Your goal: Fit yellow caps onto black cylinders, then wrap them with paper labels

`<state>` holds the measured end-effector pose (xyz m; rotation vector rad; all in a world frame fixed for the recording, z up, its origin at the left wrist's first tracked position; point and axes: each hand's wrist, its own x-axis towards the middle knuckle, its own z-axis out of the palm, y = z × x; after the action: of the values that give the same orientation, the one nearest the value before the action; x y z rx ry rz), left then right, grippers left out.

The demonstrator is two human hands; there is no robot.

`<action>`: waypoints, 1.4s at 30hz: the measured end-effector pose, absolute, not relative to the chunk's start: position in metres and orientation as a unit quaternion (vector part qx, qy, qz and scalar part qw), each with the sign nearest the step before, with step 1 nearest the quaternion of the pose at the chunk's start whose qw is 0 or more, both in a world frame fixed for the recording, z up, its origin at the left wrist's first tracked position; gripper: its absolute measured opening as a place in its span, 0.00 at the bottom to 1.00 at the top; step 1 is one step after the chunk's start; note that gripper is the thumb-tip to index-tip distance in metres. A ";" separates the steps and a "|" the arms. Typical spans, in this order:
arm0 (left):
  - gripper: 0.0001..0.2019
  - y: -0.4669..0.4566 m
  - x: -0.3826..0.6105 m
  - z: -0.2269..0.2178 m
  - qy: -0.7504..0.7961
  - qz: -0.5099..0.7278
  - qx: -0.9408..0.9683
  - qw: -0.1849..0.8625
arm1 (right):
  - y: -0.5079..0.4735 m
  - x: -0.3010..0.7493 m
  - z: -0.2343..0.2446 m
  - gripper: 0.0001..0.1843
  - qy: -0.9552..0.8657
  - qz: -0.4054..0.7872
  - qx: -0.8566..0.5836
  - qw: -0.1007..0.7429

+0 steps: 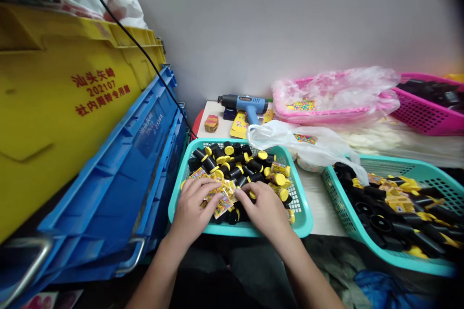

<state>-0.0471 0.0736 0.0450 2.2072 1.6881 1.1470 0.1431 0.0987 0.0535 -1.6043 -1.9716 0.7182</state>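
Observation:
A turquoise basket [306, 203] stands right in front of me, filled with black tubes with yellow caps [226, 159]. Over the tubes at the basket's near side, my left hand [195, 203] grips colourful printed labels [224, 198] between thumb and fingers. My right hand [263, 205] meets it from the other side, thumb and fingertips closed at the labels' right edge. Whether a tube sits under that edge is hidden by the fingers. Some tubes at the right carry a printed yellow wrap [281, 169].
Behind the basket lie a blue heat gun [250, 104] and a bundle of small cards [211, 123]. A second turquoise basket [337, 203] holds black and yellow parts. Pink baskets [427, 111] and a white plastic bag [319, 137] are beyond. Blue crates [108, 203] wall the left.

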 end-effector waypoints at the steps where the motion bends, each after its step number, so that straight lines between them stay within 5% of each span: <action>1: 0.12 0.075 -0.050 0.045 0.566 0.345 0.746 0.061 | 0.102 0.140 0.052 0.11 -0.725 0.262 -0.593 0.232; 5: 0.17 0.076 -0.058 0.039 0.570 0.258 0.775 0.093 | 0.112 0.146 0.050 0.08 -0.736 0.264 -0.577 0.235; 9: 0.13 0.077 -0.055 0.035 0.547 0.289 0.777 0.116 | 0.110 0.157 0.049 0.11 -0.710 0.233 -0.595 0.296; 14: 0.12 0.081 -0.051 0.034 0.530 0.326 0.775 0.106 | 0.107 0.148 0.048 0.08 -0.757 0.238 -0.544 0.273; 20: 0.09 0.074 -0.049 0.041 0.536 0.403 0.727 0.148 | 0.102 0.158 0.048 0.08 -0.741 0.082 -0.462 0.481; 26: 0.21 0.058 -0.019 0.060 0.493 0.542 0.459 0.503 | 0.080 0.172 0.042 0.19 -0.797 -0.035 -0.314 0.515; 36: 0.17 0.058 -0.001 0.066 0.538 0.555 0.379 0.509 | 0.071 0.159 0.057 0.19 -0.663 0.419 -0.424 0.452; 42: 0.14 0.054 0.008 0.066 0.534 0.576 0.400 0.472 | 0.073 0.147 0.058 0.13 -0.631 0.411 -0.450 0.480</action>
<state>0.0079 0.0537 0.0655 0.9801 1.3062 1.4101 0.1469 0.0731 0.0576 -1.0975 -1.5387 1.0032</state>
